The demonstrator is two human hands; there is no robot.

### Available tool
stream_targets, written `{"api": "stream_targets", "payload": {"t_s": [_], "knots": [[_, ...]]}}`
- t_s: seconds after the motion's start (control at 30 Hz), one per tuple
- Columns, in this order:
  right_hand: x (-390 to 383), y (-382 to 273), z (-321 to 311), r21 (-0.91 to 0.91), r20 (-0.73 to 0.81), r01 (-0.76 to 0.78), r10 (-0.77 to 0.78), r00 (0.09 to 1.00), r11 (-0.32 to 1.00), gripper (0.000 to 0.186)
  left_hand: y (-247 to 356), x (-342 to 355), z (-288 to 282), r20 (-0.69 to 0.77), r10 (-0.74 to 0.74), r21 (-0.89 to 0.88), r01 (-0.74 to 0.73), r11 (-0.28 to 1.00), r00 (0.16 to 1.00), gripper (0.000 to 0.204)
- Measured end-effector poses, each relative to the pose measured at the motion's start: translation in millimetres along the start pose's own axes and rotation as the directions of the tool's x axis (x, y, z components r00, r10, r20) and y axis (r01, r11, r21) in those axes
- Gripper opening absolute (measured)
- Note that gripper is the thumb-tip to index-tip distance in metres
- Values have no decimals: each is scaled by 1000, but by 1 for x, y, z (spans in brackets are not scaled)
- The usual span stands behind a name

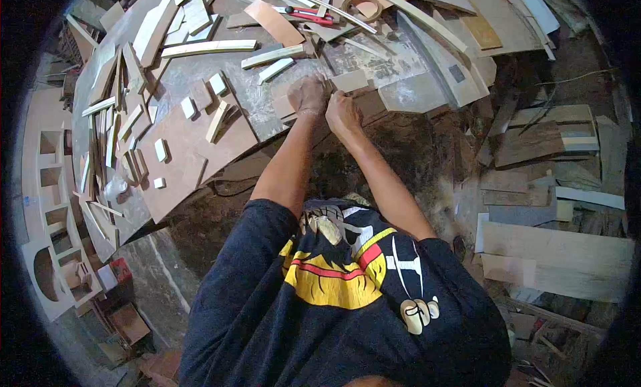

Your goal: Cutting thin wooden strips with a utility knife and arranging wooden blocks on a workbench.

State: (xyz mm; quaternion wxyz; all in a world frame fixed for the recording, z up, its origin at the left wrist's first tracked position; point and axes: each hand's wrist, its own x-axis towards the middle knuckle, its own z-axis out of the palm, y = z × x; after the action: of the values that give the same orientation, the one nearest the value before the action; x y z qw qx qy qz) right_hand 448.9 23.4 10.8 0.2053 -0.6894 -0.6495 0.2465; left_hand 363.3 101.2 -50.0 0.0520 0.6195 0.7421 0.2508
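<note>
My left hand (308,96) is closed in a fist at the near edge of the workbench, resting over a small flat brown wood piece (283,107). Right beside it, slightly nearer to me, my right hand (344,114) is also closed, its knuckles up. The two hands almost touch. Whatever lies between or under their fingers is hidden. A pale, flat wood offcut (350,81) lies just beyond my right hand. Short pale wood blocks (276,71) sit a little beyond my left hand.
The workbench (267,123) carries many wood strips, a roll of tape (361,9) and a red-handled tool (311,15). A brown panel (187,147) with small white-edged blocks lies left. Boards (547,250) are piled on the right floor; a cut-out wooden frame (59,220) stands far left.
</note>
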Motion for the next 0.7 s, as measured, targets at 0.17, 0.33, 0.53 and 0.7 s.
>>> {"api": "stream_targets", "payload": {"t_s": [0.17, 0.33, 0.53, 0.7], "knots": [[-9, 4, 4, -4, 53, -142, 142, 988, 990, 30, 2, 2, -8, 41, -33, 94, 29, 995, 999, 44], [-4, 2, 4, 111, -58, -23, 30, 998, 994, 30, 8, -1, -18, 168, -27, 103, 10, 995, 985, 38], [-6, 1, 5, 34, 29, -123, 122, 992, 992, 29, 11, -4, -24, 98, -92, 60, 87, 994, 991, 42], [-3, 3, 6, 89, -27, -48, 50, 998, 995, 29, 13, -4, -24, 83, -59, 149, 46, 988, 995, 46]]}}
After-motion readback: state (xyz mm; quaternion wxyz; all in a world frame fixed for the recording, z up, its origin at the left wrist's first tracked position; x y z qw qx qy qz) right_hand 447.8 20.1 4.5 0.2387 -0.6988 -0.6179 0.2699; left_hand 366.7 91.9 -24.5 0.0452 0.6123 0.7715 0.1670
